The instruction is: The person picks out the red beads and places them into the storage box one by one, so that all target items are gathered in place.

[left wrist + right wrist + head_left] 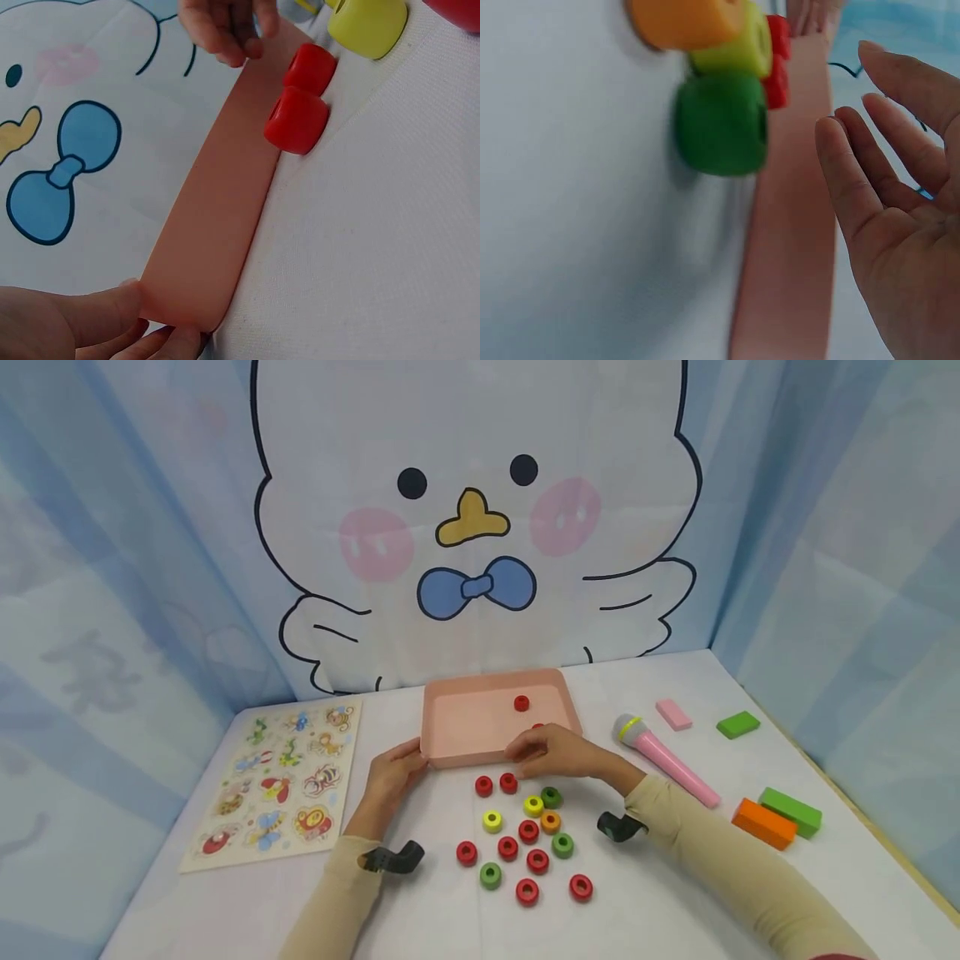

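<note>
My left hand grips the near left corner of a pink tray, thumb at the rim and fingers below it. Over the tray's near right edge is my right hand, its fingers loosely bent and nothing between them in the right wrist view. Inside the tray lies a red bead, with another red one partly hidden behind the right hand. Two red beads sit just in front of the tray's near wall. A green bead, a yellow bead and an orange bead are grouped close by.
More red, green and yellow beads are scattered nearer me. An insect picture board lies at the left. At the right are a pink toy microphone, a pink block, green blocks and an orange block.
</note>
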The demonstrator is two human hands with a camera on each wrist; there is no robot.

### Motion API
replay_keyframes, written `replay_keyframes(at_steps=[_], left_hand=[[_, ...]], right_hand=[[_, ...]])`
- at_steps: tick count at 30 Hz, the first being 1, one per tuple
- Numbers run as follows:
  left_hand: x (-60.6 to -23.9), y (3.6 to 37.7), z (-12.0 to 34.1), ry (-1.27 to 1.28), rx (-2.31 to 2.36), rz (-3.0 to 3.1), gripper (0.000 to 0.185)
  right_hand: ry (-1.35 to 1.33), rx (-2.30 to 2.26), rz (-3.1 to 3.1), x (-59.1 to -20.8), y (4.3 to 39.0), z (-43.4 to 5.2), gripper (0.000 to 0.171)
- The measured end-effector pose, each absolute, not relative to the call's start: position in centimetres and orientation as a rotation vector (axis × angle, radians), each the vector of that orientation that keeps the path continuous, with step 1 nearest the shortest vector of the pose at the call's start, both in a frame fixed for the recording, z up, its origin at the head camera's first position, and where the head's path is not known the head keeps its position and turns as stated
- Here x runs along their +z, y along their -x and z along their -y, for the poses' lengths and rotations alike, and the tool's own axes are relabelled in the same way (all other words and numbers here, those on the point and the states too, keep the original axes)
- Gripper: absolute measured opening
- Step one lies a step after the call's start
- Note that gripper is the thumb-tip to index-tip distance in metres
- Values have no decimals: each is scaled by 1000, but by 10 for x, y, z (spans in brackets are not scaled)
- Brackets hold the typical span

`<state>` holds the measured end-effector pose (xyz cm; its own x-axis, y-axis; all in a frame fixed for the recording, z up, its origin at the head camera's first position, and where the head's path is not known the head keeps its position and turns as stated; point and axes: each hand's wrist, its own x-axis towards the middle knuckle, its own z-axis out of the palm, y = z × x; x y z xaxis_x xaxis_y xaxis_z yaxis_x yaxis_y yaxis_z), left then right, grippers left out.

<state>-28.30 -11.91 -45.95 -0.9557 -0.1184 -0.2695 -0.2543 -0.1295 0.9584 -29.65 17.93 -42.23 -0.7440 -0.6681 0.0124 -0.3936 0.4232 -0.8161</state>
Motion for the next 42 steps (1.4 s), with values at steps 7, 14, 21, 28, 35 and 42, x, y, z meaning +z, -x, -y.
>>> replay_keyframes(at_steps=[7,14,21,28,35,42], left_hand=[[-458,283,119,429,2260,-1997,44],[-458,283,119,421,2267,-2007,43],[-459,285,119,450,2255,-2022,43],[-462,283,118,437,2278,-2010,42],[-463,283,119,443,2268,-2008,42],[-465,283,119,409,2279,-2010,42]], right_hand=[[917,-1136,-2395,-436,290,-171,34],[937,-1091,-2451,-440,287,-162,29],[894,-993,-2534,-444,286,-155,24],[968,-1045,-2515,-434,287,-158,25],[914,-1100,-2624,-413,314,-163,27],[704,-1039,-2710,-415,348,-159,29]])
